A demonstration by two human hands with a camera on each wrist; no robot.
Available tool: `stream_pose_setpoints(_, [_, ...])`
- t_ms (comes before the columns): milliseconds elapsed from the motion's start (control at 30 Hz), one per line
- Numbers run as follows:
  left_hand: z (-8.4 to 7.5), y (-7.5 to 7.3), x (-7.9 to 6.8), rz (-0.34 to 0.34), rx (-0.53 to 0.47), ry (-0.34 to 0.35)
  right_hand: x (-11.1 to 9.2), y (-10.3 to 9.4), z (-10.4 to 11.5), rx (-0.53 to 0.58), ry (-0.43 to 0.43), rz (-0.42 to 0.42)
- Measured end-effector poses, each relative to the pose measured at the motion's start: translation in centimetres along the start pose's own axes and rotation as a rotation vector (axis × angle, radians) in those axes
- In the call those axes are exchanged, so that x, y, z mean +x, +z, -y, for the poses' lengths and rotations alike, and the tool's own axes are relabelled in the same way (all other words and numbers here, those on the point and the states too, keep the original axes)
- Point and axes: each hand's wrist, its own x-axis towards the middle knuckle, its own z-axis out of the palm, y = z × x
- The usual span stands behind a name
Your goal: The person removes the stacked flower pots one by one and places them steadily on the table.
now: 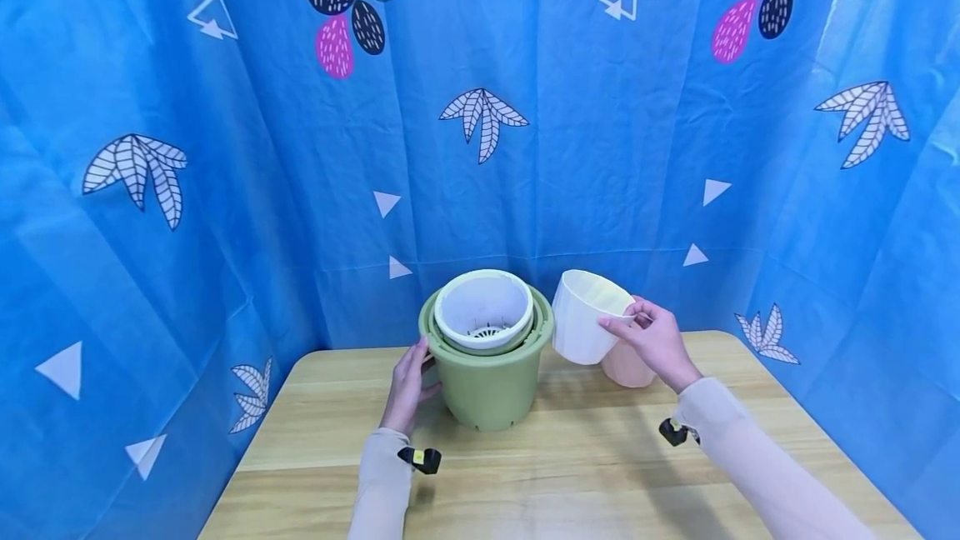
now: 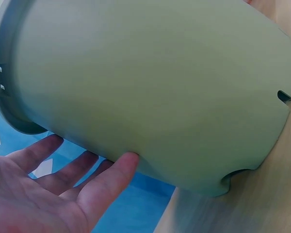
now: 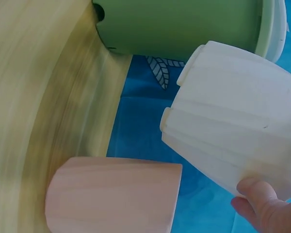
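Sleeved hands [image 1: 407,386] [image 1: 662,343] touch smooth green pot [image 1: 489,390], white pot [image 1: 579,330] (ridged).

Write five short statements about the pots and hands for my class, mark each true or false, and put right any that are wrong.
1. The right hand holds a white pot by its rim. True.
2. The white pot stands upright. False: it is tilted and held off the table.
3. The left hand is at the side of the green pot. True.
4. The pink pot stands on the table. True.
5. The green pot has nothing in it. False: a pale slotted pot sits nested inside.
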Motion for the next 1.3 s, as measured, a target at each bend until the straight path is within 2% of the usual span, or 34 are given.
stream_pose_setpoints(167, [-0.1, 0.0, 0.1, 0.008, 0.002, -0.007, -0.3, 0.5, -0.3, -0.001, 0.006, -0.025])
stream_pose_setpoints(333, [-0.1, 0.1, 0.0, 0.011, -0.003, -0.008, -0.5, 1.0, -0.5, -0.021, -0.029, -0.057])
stream_pose_setpoints(533, [0.1, -0.8, -0.1, -0.008, 0.005, -0.013, -0.8, 2.3, 0.0, -0.072, -0.062, -0.100])
stream_pose_setpoints(833, [-0.2, -2.5, 0.1, -0.035, 0.009, -0.019, -1.2, 4.4, 0.4, -0.066, -0.064, -0.068])
stream_pose_setpoints(1300, [-0.4, -2.5, 0.1, -0.040, 0.026, -0.020, -2.0, 6.0, -1.5, -0.074, -0.058, -0.053])
